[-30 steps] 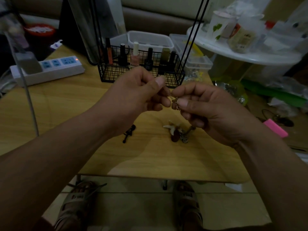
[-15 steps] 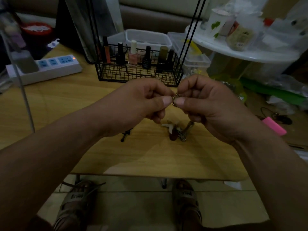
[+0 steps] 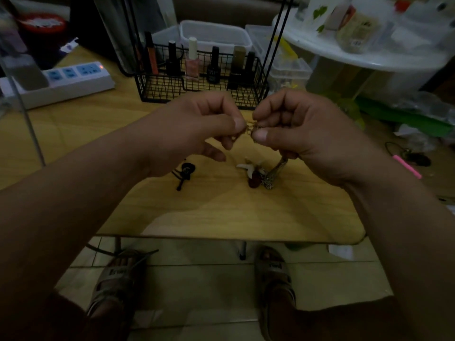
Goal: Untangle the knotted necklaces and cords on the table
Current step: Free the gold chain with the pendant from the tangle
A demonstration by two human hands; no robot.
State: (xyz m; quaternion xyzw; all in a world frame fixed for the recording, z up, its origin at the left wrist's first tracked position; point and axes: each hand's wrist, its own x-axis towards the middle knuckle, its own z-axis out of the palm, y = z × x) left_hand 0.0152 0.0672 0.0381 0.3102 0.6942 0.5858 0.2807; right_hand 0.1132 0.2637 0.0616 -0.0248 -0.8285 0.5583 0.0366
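Over the pale wooden table (image 3: 221, 212), your left hand (image 3: 197, 124) and right hand (image 3: 300, 129) are pinching, between them, a fine gold-coloured chain (image 3: 250, 126), likely limp: grip beside its knot.

A black wire basket (image 3: 172, 91) holds nail-polish bottles (image 3: 192, 67), a power strip (image 3: 73, 80) to its left.

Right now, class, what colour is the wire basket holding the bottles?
The wire basket is black; the head view shows it best.

Passing room lies along the table (image 3: 221, 212) front; wire basket (image 3: 202, 94) and power strip (image 3: 61, 81) block the back.
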